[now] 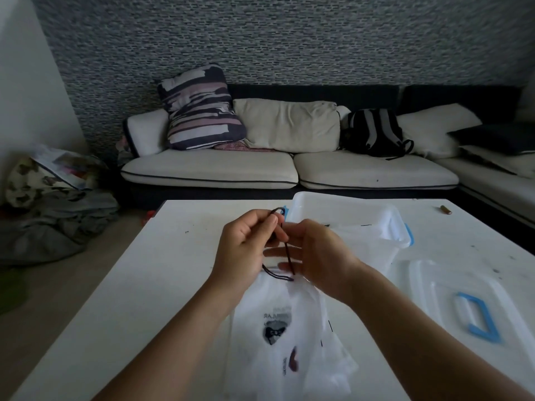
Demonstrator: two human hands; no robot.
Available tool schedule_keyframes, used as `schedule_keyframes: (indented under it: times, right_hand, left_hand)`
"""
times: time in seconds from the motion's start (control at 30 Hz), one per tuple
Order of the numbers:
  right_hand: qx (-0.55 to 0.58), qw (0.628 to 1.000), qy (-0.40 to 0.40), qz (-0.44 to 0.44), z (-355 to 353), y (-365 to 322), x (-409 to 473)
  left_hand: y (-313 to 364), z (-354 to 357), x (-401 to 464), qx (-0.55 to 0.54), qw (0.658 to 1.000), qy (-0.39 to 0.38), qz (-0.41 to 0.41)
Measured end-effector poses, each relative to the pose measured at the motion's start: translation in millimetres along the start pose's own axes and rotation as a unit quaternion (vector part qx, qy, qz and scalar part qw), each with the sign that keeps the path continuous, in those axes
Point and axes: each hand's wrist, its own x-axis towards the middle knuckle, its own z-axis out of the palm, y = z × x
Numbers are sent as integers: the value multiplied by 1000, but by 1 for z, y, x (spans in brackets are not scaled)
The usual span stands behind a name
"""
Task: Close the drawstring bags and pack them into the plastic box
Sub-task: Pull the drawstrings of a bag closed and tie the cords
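A translucent white drawstring bag [278, 322] with a dark printed logo lies on the white table [150, 285] in front of me. My left hand [246, 244] pinches the dark drawstring [288, 253] and holds its loop up over the bag's mouth. My right hand [321, 256] sits just right of the cord at the bag's top, fingers curled toward it; its grip is partly hidden. More white bags [333, 366] lie under and beside the first. The clear plastic box [385, 218] with blue clips stands behind my hands.
The box's clear lid [451, 296] with a blue handle lies flat at the right. A small brown cylinder [445, 210] rests near the table's far right edge. A sofa with cushions and a backpack stands beyond the table; clothes lie on the floor at left.
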Motion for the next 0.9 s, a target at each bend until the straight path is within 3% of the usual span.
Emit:
schedule_keyframes:
  times: [0.1, 0.17, 0.23, 0.3, 0.33, 0.4, 0.47, 0.5, 0.57, 0.63, 0.7, 0.73, 0.83, 0.9]
  right_hand:
    - [154, 986, 57, -39, -1, 0, 6]
    - [268, 959, 68, -63, -6, -2, 9]
    - [386, 916, 72, -80, -18, -8, 11]
    - [427, 893, 109, -88, -36, -19, 11]
    - [397, 905, 129, -84, -45, -24, 10]
    - [265, 950, 149, -72, -58, -28, 7]
    - [31, 985, 146, -90, -62, -27, 3]
    - [-138, 976, 134, -107, -60, -23, 0]
    - [-451, 879, 85, -129, -51, -15, -3]
    - [-615, 778, 44, -117, -40, -6, -3]
    - [-660, 738, 53, -132, -32, 1, -2]
    - [-649, 744, 54, -147, -30, 2, -3]
    - [-546, 822, 38, -157, -28, -2, -6]
    - [-521, 838, 46, -156, -31, -6, -7]
  left_hand:
    - [-1, 5, -1, -34, 999, 35, -12]
    - [-3, 3, 4, -165, 977, 89, -103]
    - [-6, -9, 16, -350, 901, 141, -213]
    - [-12, -34, 29, -428, 839, 220, -255]
    - [-15, -46, 34, -416, 835, 251, -257]
    - [-18, -61, 38, -342, 866, 267, -249]
    - [-18, -60, 35, -245, 914, 228, -228]
    - [-17, -55, 31, -198, 935, 205, -212]
    - [-16, -45, 24, -136, 960, 178, -169]
    - [-14, -40, 23, -104, 970, 178, -129]
    - [-17, -41, 25, -59, 974, 192, -106]
    - [-19, -43, 26, -16, 974, 203, -99]
    - [-28, -53, 25, 157, 966, 192, -74]
    - [-30, -57, 23, 288, 950, 112, -43]
